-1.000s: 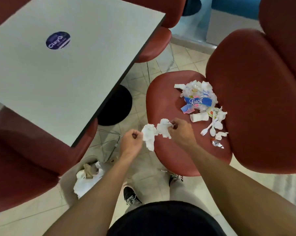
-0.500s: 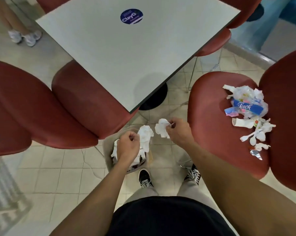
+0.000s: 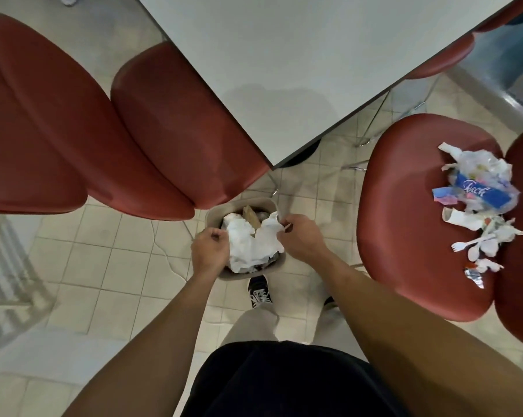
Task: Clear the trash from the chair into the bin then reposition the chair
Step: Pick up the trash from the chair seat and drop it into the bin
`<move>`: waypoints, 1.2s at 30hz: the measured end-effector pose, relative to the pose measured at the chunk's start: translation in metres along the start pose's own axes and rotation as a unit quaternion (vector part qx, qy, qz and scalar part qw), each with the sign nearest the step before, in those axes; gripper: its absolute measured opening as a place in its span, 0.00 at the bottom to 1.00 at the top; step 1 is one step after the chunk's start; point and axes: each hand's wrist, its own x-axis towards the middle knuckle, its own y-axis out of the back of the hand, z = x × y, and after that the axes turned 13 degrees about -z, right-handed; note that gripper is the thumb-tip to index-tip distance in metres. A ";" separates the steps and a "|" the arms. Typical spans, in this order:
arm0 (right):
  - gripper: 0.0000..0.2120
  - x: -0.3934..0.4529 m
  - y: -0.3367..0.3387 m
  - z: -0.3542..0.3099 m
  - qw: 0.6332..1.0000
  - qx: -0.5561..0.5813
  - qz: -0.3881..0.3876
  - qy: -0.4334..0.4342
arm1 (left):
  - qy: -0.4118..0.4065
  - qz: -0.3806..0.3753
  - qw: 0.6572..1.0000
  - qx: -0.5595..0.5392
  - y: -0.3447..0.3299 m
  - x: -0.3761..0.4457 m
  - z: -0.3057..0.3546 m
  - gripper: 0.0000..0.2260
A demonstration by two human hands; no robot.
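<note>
Pale square floor tiles (image 3: 127,266), some cracked, run under a light grey table (image 3: 299,61) flanked by red padded chairs (image 3: 73,130), a blue-grey wall base (image 3: 507,70) beyond.

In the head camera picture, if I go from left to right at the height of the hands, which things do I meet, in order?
Left hand → white tissue over the bin → right hand → red chair seat → crushed paper cup → white plastic fork.
</note>
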 end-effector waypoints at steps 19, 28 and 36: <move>0.23 0.003 0.041 0.042 0.999 0.042 0.002 -0.024 | -0.061 -0.066 0.983 0.160 -0.035 0.014 0.036 0.11; 0.24 -0.013 0.107 0.114 0.994 0.091 0.030 -0.055 | -0.114 -0.180 0.957 0.196 -0.106 0.007 0.093 0.16; 0.22 -0.030 0.185 0.213 0.985 0.104 0.100 -0.093 | -0.138 -0.281 0.921 0.231 -0.217 -0.019 0.169 0.25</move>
